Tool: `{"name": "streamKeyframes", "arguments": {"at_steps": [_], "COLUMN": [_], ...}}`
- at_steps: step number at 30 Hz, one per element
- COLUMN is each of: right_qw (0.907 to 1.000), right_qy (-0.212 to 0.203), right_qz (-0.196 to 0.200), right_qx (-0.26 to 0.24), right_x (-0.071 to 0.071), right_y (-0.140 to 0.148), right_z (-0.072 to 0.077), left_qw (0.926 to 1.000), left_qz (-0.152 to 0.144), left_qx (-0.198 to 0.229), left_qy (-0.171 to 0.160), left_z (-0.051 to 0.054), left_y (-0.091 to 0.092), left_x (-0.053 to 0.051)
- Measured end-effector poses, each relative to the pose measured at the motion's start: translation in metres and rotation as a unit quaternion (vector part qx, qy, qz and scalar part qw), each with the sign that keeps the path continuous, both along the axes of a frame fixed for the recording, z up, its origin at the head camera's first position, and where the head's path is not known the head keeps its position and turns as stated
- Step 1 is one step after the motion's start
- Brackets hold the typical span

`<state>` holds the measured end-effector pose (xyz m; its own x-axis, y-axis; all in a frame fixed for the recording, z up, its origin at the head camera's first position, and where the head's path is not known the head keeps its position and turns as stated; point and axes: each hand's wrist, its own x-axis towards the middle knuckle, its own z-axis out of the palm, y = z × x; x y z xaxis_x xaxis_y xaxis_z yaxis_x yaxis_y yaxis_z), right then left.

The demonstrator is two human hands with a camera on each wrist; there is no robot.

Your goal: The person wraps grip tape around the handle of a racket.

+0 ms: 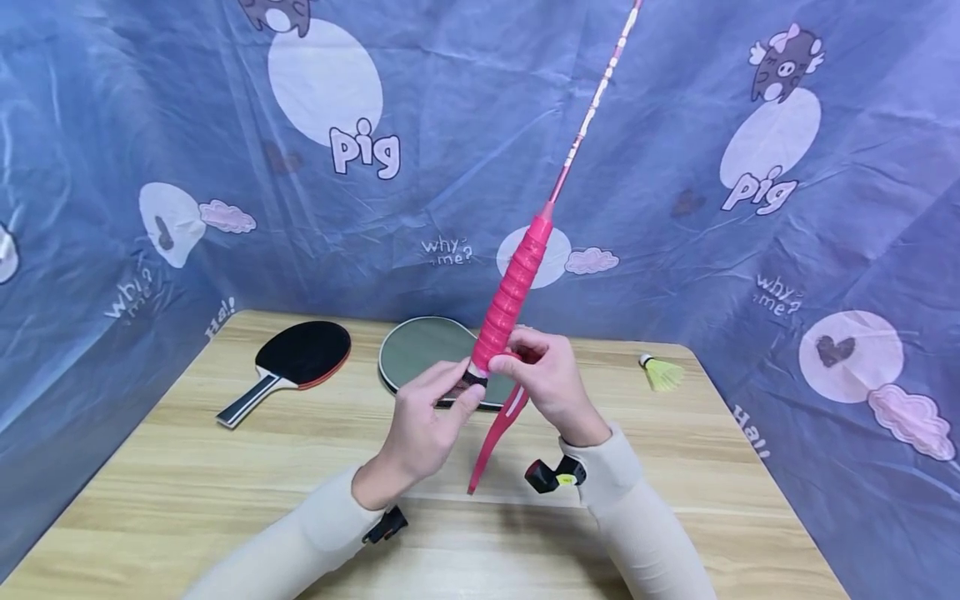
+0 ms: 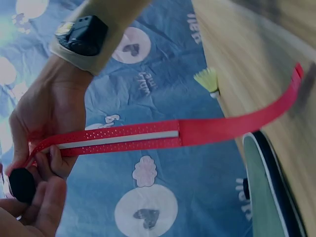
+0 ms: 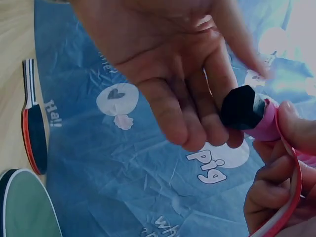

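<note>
A pink badminton racket (image 1: 512, 287) slants up to the right above the table, its head out of frame. My left hand (image 1: 426, 422) pinches the black butt end (image 3: 242, 108) of its handle between thumb and fingers. Close by, my right hand (image 1: 551, 379) pinches the pink overgrip tape (image 2: 222, 132) against the handle, just above the butt. Ridged pink wrap covers the handle up to the shaft. From the right hand, the tape's loose tail hangs toward the table, a white strip on its perforated underside. Part of the right fingers is hidden behind the handle in the head view.
On the wooden table (image 1: 300, 492), a black table tennis bat (image 1: 303, 354) lies at the left. Behind the hands is a green-faced bat (image 1: 423, 350). A yellow shuttlecock (image 1: 663, 372) lies at the right rear. Blue printed cloth (image 1: 450, 150) stands around the table's back and sides.
</note>
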<state>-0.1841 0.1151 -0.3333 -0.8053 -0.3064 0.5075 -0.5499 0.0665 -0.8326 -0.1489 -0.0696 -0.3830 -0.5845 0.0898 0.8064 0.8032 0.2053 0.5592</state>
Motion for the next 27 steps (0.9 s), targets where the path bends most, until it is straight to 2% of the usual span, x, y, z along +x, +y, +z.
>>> {"name": "streamKeyframes", "arguments": {"at_steps": [4, 7, 10, 13, 21, 24, 27], "right_qw": [0.9996, 0.9996, 0.9996, 0.9994, 0.9990, 0.9994, 0.9998], "right_qy": [0.007, 0.000, 0.001, 0.009, 0.031, 0.024, 0.008], "right_qz": [-0.021, -0.019, -0.018, -0.023, -0.014, -0.003, 0.006], "right_qx": [0.015, 0.019, 0.022, 0.024, 0.029, 0.025, 0.018], "right_x": [0.000, 0.000, 0.000, 0.001, 0.002, 0.002, 0.004], "right_y": [-0.003, -0.006, -0.010, -0.012, -0.010, -0.008, -0.007], "right_z": [0.000, -0.002, -0.004, -0.005, -0.003, -0.002, 0.000], "left_qw": [0.9970, 0.9947, 0.9936, 0.9944, 0.9997, 0.9986, 0.9901], "left_qz": [0.058, 0.084, 0.098, 0.093, 0.019, -0.034, -0.110], "left_qx": [-0.043, -0.047, -0.045, -0.039, 0.013, 0.037, 0.069], "left_qy": [0.030, 0.036, 0.035, 0.033, 0.004, -0.018, -0.053], "left_z": [0.000, -0.001, -0.004, -0.006, -0.005, -0.004, -0.005], "left_y": [0.001, 0.000, -0.001, -0.002, -0.003, -0.003, -0.003], "left_x": [-0.001, -0.002, -0.004, -0.005, -0.006, -0.006, -0.006]}}
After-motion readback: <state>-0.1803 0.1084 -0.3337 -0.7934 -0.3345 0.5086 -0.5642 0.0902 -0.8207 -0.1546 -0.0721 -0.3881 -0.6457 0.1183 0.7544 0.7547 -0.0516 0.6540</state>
